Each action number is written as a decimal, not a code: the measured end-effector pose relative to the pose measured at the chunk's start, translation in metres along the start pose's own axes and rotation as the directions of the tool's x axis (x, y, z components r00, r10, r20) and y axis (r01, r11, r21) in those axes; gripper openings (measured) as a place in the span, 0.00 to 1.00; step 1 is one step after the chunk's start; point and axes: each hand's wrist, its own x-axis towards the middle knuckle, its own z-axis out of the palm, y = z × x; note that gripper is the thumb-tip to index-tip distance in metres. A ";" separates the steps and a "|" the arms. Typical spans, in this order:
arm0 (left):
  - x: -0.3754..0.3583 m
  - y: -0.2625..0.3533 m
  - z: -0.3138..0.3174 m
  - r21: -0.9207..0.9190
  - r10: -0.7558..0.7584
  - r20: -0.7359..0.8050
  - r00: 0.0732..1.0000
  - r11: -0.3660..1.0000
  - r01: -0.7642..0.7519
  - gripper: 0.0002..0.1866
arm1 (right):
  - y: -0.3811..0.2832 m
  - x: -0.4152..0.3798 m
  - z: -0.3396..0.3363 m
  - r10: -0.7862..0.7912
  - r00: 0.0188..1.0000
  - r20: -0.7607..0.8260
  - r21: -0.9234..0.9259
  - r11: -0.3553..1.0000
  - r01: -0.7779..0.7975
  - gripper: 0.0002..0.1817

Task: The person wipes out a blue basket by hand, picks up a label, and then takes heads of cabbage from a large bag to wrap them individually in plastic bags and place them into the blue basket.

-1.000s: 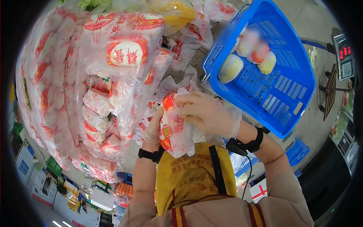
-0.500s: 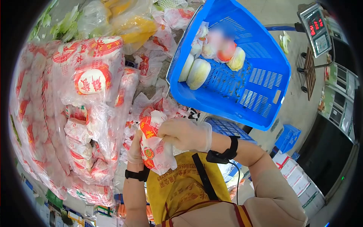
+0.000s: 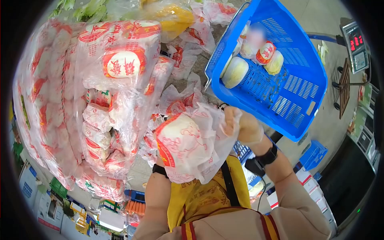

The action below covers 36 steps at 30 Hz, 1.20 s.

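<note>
A napa cabbage point(image 3: 186, 134) in white paper with red print is held in front of my yellow apron point(image 3: 216, 188). My left hand is hidden behind the cabbage, supporting it from below; only the wrist with a black band shows. My right hand point(image 3: 244, 126), in a thin glove and slightly blurred, pinches the loose edge of the paper wrapper point(image 3: 218, 146) and draws it out to the right. Beyond my right hand stands a blue basket point(image 3: 316, 116) with several cabbages in it, such as a bare yellow-white cabbage point(image 3: 235, 73) and one with a red-and-white wrapper point(image 3: 265, 53).
Clear plastic bags of wrapped cabbages point(image 3: 116, 66) are stacked on the left. Crumpled paper wrappers point(image 3: 182, 98) lie between stack and basket. A scale with a red display point(image 3: 356, 46) stands at far right, near a smaller blue crate point(image 3: 314, 155). Leaf scraps point(image 3: 90, 10) lie at the top.
My right hand has moved right, pulling the wrapper's edge out from the cabbage. The cabbage has turned and come up closer to the camera. The view has shifted, so surroundings sit differently.
</note>
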 end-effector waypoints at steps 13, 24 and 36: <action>-0.014 0.057 0.020 0.130 0.212 -0.017 0.977 0.969 -0.208 0.32 | 0.013 -0.011 -0.005 -0.275 0.878 -0.392 -0.747 0.652 -0.129 0.15; -0.021 0.071 0.032 0.197 0.208 -0.018 0.978 0.960 -0.201 0.32 | 0.017 0.056 0.060 -0.251 0.778 0.577 -0.804 -0.343 0.486 0.21; -0.026 0.049 0.035 0.213 -0.041 -0.089 0.995 0.975 0.059 0.33 | 0.040 0.046 0.077 -0.394 0.748 0.534 -0.840 -0.343 0.419 0.15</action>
